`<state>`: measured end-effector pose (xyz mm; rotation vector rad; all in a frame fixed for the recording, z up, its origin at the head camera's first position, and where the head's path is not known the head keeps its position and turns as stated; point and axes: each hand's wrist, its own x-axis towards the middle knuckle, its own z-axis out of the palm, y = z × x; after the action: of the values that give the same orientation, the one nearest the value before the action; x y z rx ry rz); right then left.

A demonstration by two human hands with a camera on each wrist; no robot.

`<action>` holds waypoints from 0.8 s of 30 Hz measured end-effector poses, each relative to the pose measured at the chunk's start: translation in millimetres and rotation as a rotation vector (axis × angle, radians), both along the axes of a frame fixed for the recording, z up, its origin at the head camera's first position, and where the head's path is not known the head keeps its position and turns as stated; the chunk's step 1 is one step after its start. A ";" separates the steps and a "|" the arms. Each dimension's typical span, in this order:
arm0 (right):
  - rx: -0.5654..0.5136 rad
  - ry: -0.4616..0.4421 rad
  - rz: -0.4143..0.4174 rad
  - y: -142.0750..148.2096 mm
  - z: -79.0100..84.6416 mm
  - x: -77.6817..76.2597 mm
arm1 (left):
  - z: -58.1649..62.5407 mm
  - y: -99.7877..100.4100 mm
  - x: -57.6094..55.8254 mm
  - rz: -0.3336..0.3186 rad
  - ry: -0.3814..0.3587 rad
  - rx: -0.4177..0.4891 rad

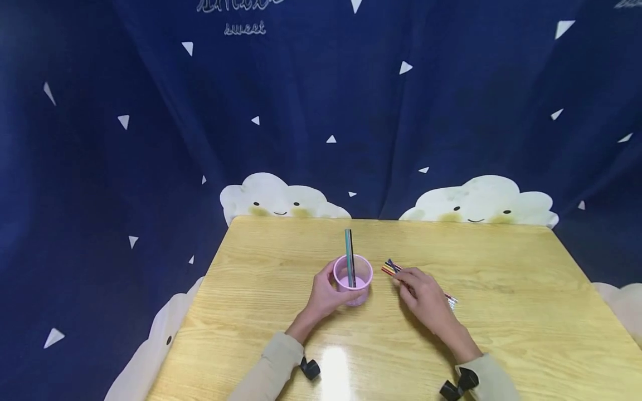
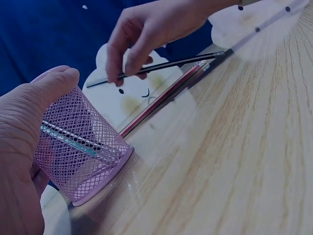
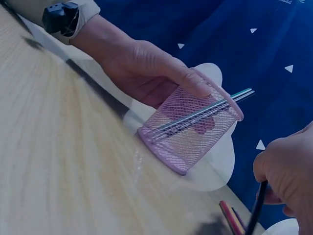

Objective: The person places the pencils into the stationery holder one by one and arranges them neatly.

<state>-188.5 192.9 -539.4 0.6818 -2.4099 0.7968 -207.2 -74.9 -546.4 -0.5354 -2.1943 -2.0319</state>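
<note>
A: Where's the cup [image 1: 357, 299]?

B: Lower half of the head view, just right of the middle, upright on the table [image 1: 526, 312]. The left hand [image 1: 326, 294] has it gripped, thumb across the near side, fingers round the left.

A: Anything inside?

B: A few pencils [image 1: 349, 250], teal and dark, their upper ends sticking out above the rim.

A: And the right hand [image 1: 423, 295]?

B: Right of the cup, thumb and fingers pinching a dark pencil [image 2: 171, 64]. That one slants across the upper middle of the left wrist view.

A: What's under it?

B: Loose pencils [image 1: 388, 271], red and yellow among them. The hand covers their middles, so I can't fairly say how many.

A: Behind all that?

B: A blue curtain [image 1: 321, 83] with white triangles fills the top of the head view, and smiling clouds [image 1: 271, 195] show along the table's far edge.
</note>
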 end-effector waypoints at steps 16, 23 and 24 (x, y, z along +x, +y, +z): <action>-0.250 -0.014 0.126 -7.9 23.8 -24.3 | -2.9 0.4 -3.6 0.018 -0.019 0.010; -0.269 -0.040 0.128 -12.2 34.9 -29.6 | -15.3 -2.5 -9.2 0.003 0.004 0.009; -0.272 -0.041 0.129 -12.9 36.7 -30.1 | -16.2 -3.3 -9.5 -0.004 0.005 0.013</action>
<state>-218.5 180.0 -502.8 0.7212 -2.2514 1.1760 -216.7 -78.2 -562.6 -0.5435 -2.1773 -2.0435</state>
